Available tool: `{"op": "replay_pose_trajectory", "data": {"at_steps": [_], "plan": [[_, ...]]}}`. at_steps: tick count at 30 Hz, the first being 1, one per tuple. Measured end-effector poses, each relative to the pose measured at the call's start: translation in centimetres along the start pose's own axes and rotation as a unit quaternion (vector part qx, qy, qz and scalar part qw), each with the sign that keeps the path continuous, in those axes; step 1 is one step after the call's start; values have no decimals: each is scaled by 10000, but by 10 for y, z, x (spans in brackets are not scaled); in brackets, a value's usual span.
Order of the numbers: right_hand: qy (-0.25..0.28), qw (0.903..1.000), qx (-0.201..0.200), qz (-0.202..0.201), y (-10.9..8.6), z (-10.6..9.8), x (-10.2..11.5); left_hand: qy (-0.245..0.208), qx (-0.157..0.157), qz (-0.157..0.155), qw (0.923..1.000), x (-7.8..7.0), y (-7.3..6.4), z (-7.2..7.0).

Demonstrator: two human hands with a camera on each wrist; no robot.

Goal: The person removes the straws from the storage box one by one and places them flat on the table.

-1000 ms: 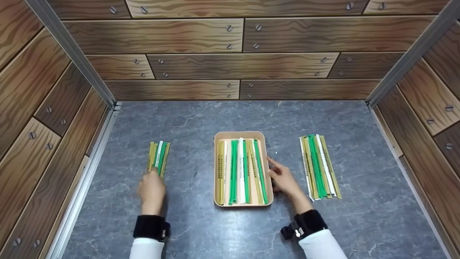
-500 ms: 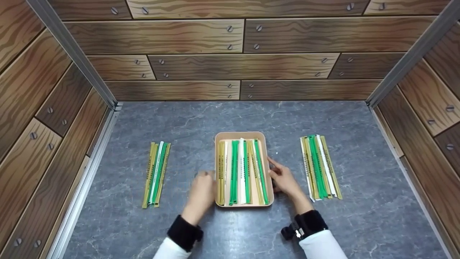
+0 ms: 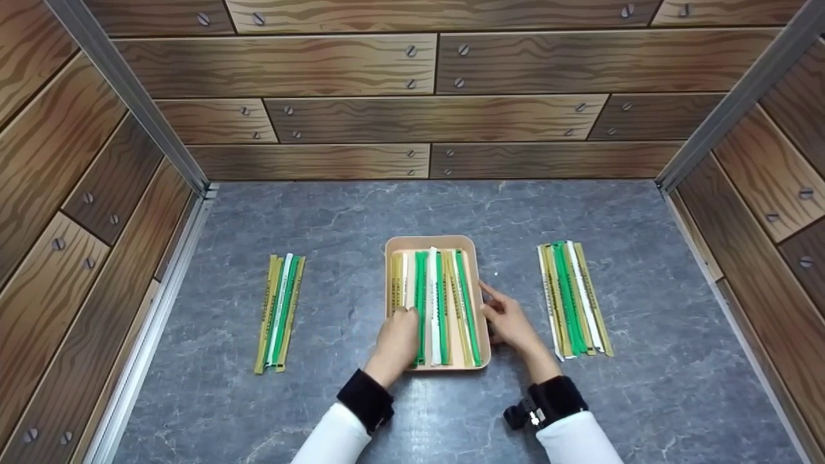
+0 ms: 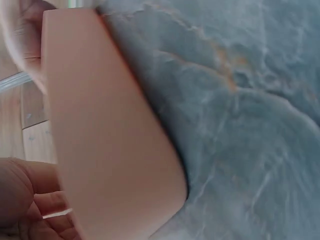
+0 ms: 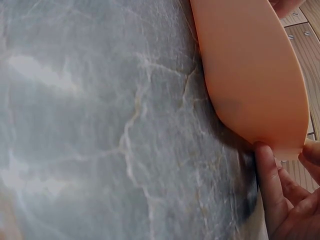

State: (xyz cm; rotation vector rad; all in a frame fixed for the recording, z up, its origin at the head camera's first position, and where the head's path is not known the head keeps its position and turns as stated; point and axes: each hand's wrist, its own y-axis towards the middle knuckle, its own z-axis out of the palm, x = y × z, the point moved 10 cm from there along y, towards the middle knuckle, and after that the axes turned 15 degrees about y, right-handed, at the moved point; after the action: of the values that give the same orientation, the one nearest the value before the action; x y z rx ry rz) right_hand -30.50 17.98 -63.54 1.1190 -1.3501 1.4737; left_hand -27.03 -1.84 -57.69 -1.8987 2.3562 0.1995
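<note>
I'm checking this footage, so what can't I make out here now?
Head view: fingertips of the bare left hand, and whether they hold anything, hidden behind its knuckles.
Head view: lower parts of the leftmost long, thin gold sticks in the beige rectangular tray, covered by that hand.
Head view: print on those sticks, too small.
Left wrist view: the tray's contents, blocked by its wall.
Head view: white fabric sleeves, cut off by the bottom edge.

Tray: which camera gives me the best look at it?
Head view: it shows the tray from above, rim and straws inside, though the left hand hides its near left corner. The left wrist view shows only its outside; so does the right wrist view, with the right hand against it.
</note>
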Motion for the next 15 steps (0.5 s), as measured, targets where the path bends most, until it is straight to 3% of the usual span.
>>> {"op": "replay_pose_trajectory", "data": {"at_steps": [7, 15], "plan": [[-55, 10000, -3, -37, 0, 1, 1, 426, -317, 154, 9985, -6, 2, 8], [-101, 9999, -13, -91, -1, 0, 3, 385, -172, 129, 9990, -5, 4, 14]]}}
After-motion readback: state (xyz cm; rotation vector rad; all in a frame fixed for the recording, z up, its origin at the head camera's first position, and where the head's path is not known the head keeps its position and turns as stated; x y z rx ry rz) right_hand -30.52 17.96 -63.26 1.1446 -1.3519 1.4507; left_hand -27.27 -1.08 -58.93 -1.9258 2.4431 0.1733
